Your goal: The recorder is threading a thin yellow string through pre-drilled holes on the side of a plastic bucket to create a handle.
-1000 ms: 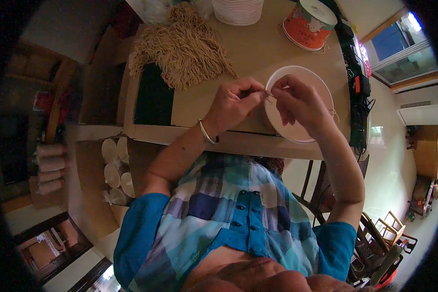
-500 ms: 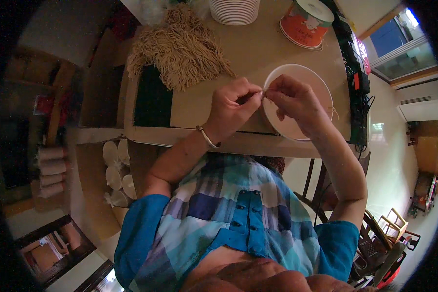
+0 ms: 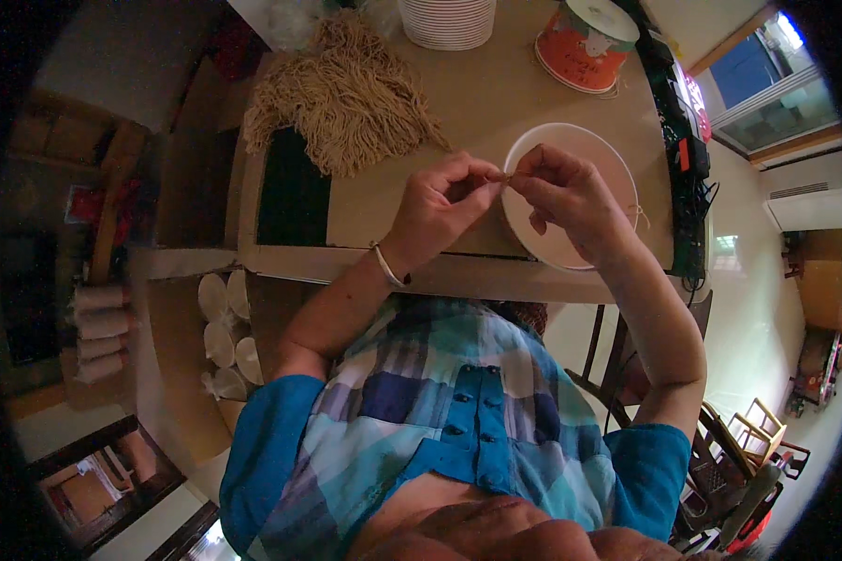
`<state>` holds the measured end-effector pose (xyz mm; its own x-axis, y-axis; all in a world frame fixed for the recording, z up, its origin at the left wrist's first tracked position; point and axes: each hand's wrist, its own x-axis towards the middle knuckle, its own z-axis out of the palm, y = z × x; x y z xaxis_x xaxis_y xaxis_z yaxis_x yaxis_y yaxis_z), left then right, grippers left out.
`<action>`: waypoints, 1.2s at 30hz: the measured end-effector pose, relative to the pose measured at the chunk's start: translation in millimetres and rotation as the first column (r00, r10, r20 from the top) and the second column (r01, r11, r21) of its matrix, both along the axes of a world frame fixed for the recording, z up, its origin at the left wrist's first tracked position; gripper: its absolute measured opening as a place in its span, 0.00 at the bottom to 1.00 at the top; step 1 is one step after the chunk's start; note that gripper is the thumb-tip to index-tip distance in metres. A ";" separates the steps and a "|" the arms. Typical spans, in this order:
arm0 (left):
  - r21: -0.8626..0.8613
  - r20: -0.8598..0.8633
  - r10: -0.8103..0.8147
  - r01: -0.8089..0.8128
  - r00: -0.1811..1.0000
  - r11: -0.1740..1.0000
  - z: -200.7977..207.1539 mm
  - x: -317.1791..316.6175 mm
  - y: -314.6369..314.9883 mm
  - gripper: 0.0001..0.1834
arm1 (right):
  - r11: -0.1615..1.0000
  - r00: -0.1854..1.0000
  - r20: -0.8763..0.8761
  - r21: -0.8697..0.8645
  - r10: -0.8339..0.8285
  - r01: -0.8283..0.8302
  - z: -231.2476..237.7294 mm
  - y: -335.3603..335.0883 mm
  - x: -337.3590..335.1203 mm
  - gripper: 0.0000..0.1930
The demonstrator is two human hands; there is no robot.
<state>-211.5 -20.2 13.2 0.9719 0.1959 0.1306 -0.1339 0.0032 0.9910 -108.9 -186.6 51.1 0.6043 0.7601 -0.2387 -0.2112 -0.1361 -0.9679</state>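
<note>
A white paper bucket [image 3: 571, 260] stands on the table with its open mouth up, and a short end of tan string [image 3: 638, 216] hangs at the right of its rim. My left hand [image 3: 444, 208] is closed in a pinch at the left of the rim. Over the bucket's mouth, my right hand [image 3: 571, 194] pinches too, its fingertips meeting those of the left. Between them shows a tiny bit of tan string [image 3: 507, 177]; most of it is hidden by the fingers. Farther left lies a loose heap of tan strings [image 3: 346, 98].
A stack of white buckets [image 3: 447, 22] and an orange printed bucket [image 3: 585, 47] stand at the back of the cardboard-covered table [image 3: 384, 210]. Dark power strips [image 3: 688, 178] run along its right edge. Below left, an open carton [image 3: 187, 365] holds several white cone-shaped things [image 3: 218, 342].
My left hand has shifted very slightly left and a little string now shows between the fingertips. Otherwise both hands keep their pinch at the rim.
</note>
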 end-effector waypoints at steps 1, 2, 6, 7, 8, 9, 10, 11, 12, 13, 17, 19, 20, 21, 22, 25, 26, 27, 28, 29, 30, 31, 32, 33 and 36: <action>0.000 0.001 0.001 -0.001 1.000 1.000 -2.1 1.0 0.5 0.05 | 1.000 1.000 0.004 -0.002 0.005 -0.005 0.1 0.0 0.2 0.09; 0.034 0.040 0.006 -0.007 0.999 0.999 -6.0 3.1 1.0 0.05 | 1.000 1.000 0.008 -0.004 0.010 -0.010 0.2 0.1 0.3 0.09; 0.098 0.055 0.034 -0.040 0.998 0.994 -8.6 5.3 -1.2 0.04 | 1.000 1.000 0.026 -0.003 0.014 -0.013 0.3 0.6 -0.1 0.08; 0.097 0.055 0.036 -0.041 0.998 0.994 -9.2 5.2 -1.1 0.04 | 1.000 0.999 0.051 -0.014 -0.007 0.007 1.4 1.3 -1.4 0.07; 0.101 0.035 0.028 -0.032 0.999 0.994 -9.9 5.1 -1.0 0.05 | 0.999 0.997 0.077 -0.026 -0.026 0.029 2.8 2.2 -2.5 0.06; 0.105 0.015 0.021 -0.022 1.000 0.994 -10.3 5.0 -0.7 0.05 | 0.999 0.997 0.077 -0.027 -0.025 0.027 5.4 3.7 -3.5 0.06; 0.104 0.015 0.022 -0.023 1.000 0.994 -9.0 4.6 -0.9 0.05 | 0.997 0.992 0.122 -0.078 -0.016 0.025 8.9 5.4 -4.3 0.06; 0.103 -0.006 0.023 -0.022 1.000 0.994 -6.2 3.8 -1.4 0.05 | 0.991 0.986 0.166 -0.129 -0.004 0.026 10.5 6.3 -4.6 0.06; 0.102 -0.026 0.021 -0.018 0.999 0.995 -4.9 3.4 -1.7 0.05 | 0.991 0.986 0.166 -0.130 -0.005 0.026 10.1 6.0 -4.5 0.06; 0.101 -0.026 0.021 -0.018 0.999 0.995 -6.1 3.6 -1.3 0.05 | 0.992 0.984 0.179 -0.125 0.011 0.012 9.3 5.4 -4.1 0.06; 0.114 -0.010 0.033 -0.031 0.999 0.993 -13.1 4.1 -0.1 0.04 | 0.992 0.965 0.262 -0.125 0.007 0.027 5.4 4.1 -5.1 0.04; 0.106 -0.011 0.038 -0.036 0.999 0.994 -13.6 5.4 -1.3 0.04 | 0.995 0.929 0.370 -0.095 0.001 0.037 -1.4 3.2 -6.8 0.04; 0.099 -0.005 0.041 -0.040 0.999 0.994 -12.9 5.6 -1.9 0.04 | 0.997 0.881 0.474 -0.063 -0.006 0.040 -4.9 3.0 -7.5 0.04; 0.093 0.000 0.046 -0.046 0.999 0.995 -12.0 5.6 -2.3 0.04 | 0.997 0.881 0.473 -0.063 -0.006 0.040 -8.2 2.5 -7.4 0.04; 0.093 -0.001 0.046 -0.045 0.999 0.995 -11.1 5.6 -2.1 0.04 | 0.997 0.856 0.517 -0.068 0.001 0.040 -11.2 1.7 -7.0 0.04; -0.082 -0.098 -0.025 0.017 0.995 0.996 -10.0 5.6 0.3 0.04 | 0.997 0.819 0.574 -0.069 0.004 0.043 -10.9 1.1 -7.3 0.05; -0.154 -0.098 -0.059 0.043 0.993 0.987 -10.3 6.0 1.7 0.04 | 0.997 0.809 0.588 -0.064 0.000 0.047 -10.0 0.9 -7.7 0.05; -0.224 -0.096 -0.093 0.070 0.991 0.972 -10.7 6.2 3.2 0.04 | 0.997 0.809 0.588 -0.064 0.000 0.047 -9.7 0.8 -8.1 0.05; -0.224 -0.096 -0.093 0.070 0.991 0.972 -10.0 6.1 4.6 0.04 | 0.997 0.802 0.597 -0.061 -0.005 0.051 -9.5 0.5 -8.5 0.05; -0.258 -0.090 -0.096 0.070 0.991 0.964 -8.4 5.9 6.0 0.04 | 0.997 0.795 0.606 -0.057 -0.009 0.055 -9.5 0.4 -8.7 0.05; -0.292 -0.085 -0.099 0.070 0.991 0.954 -7.1 5.6 6.7 0.05 | 0.997 0.795 0.606 -0.057 -0.009 0.055 -9.2 0.3 -8.9 0.05; -0.292 -0.085 -0.099 0.070 0.991 0.954 -6.6 5.3 6.7 0.05 | 0.996 0.801 0.599 -0.072 -0.002 0.057 -9.0 0.2 -9.0 0.05; -0.296 -0.081 -0.075 0.048 0.994 0.954 -6.3 4.9 6.6 0.05 | 0.994 0.806 0.592 -0.088 0.004 0.060 -9.0 0.2 -9.0 0.05; -0.301 -0.077 -0.051 0.025 0.996 0.953 -5.9 4.7 6.4 0.05 | 0.994 0.805 0.593 -0.088 0.004 0.060 -10.1 -0.2 -8.7 0.05; -0.138 -0.052 -0.064 0.056 0.997 0.989 -4.7 6.7 5.9 0.06 | 0.995 0.814 0.581 -0.083 0.003 0.056 -11.6 -0.3 -9.0 0.06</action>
<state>-204.8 -14.3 8.5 0.9874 0.1496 0.0512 -0.0732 0.1454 0.9867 -117.9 -186.9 39.5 0.6722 0.7343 0.0949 0.3806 -0.2328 -0.8949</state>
